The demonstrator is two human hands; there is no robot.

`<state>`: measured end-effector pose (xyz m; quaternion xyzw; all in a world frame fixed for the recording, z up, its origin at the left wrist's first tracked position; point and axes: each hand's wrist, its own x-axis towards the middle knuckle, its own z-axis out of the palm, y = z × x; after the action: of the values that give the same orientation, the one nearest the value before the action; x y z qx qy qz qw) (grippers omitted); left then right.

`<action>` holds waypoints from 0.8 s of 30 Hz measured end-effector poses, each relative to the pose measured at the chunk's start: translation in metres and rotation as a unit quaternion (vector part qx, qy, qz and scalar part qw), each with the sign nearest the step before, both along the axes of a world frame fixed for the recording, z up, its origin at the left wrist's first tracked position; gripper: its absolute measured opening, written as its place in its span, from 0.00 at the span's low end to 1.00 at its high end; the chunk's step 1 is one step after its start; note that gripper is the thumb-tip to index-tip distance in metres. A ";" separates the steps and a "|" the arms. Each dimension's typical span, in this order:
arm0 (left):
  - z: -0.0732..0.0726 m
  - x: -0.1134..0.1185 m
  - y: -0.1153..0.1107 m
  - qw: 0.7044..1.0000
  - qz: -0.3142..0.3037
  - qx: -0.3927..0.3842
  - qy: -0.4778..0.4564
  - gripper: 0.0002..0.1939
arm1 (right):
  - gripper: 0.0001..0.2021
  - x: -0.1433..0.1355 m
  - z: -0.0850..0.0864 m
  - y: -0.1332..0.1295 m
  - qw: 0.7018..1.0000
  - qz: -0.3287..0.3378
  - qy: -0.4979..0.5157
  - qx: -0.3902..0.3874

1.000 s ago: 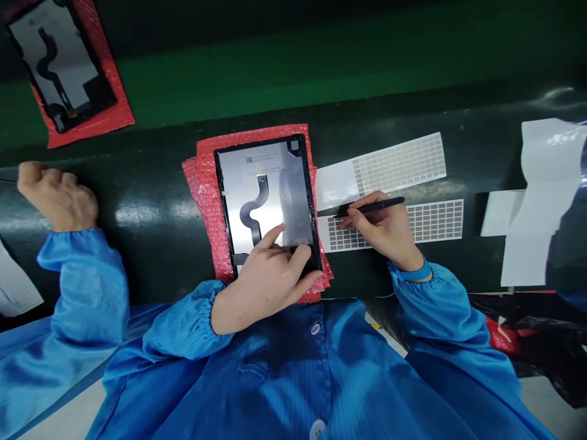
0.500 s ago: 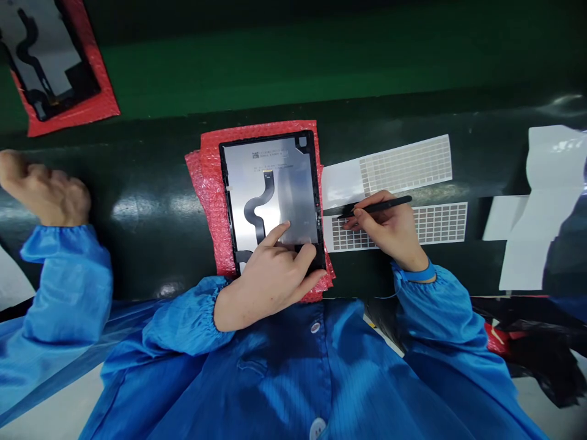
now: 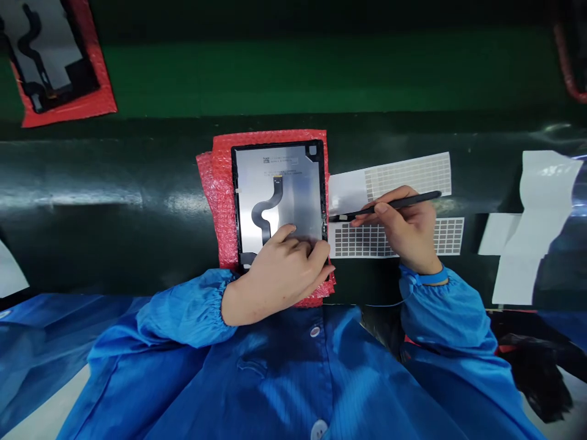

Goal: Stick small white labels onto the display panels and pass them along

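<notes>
A tablet screen assembly (image 3: 300, 198) in a black frame lies back-up on red bubble wrap (image 3: 222, 208), a dark ribbon cable (image 3: 270, 201) curving over its silvery back. My left hand (image 3: 277, 275) rests on its lower part, index finger stretched out, the other fingers loosely bent. Black tweezers (image 3: 406, 200) are pinched in my right hand (image 3: 410, 229), pointing left to the frame's right edge. A small light piece shows near their tips; I cannot make out whether it is gripped. Beneath them lies a sheet of small dark stickers (image 3: 362, 240).
A second sticker sheet (image 3: 408, 174) lies just behind. White backing paper (image 3: 545, 195) is at the right. Another screen assembly (image 3: 55, 43) on red wrap stands at the far left on the green strip. A blue cord runs from my right wristband (image 3: 433, 278).
My right hand has lifted the tweezers from the sticker sheet, their tips now nearer the tablet frame. My left hand stays on the screen. A co-worker's hand at the left has gone from view.
</notes>
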<state>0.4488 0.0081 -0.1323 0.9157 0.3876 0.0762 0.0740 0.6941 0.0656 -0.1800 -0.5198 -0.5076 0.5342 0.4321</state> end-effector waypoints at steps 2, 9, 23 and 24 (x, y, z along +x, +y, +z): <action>-0.001 0.002 0.004 0.999 0.033 0.026 0.001 0.16 | 0.13 -0.011 0.004 0.011 1.000 0.003 0.015 0.023; -0.011 0.000 0.008 0.995 0.100 0.009 -0.020 0.29 | 0.13 -0.041 -0.006 0.038 0.995 0.042 0.083 0.041; -0.010 -0.004 0.024 0.996 0.078 -0.032 -0.022 0.30 | 0.16 -0.036 -0.011 0.044 0.995 0.055 0.088 -0.010; -0.010 -0.004 0.024 0.996 0.078 -0.031 -0.023 0.30 | 0.16 -0.036 -0.011 0.044 0.995 0.052 0.088 -0.015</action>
<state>0.4444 0.0316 -0.1425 0.8781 0.4579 0.0904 0.1054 0.6585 0.1099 -0.1907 -0.4497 -0.4858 0.6074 0.4391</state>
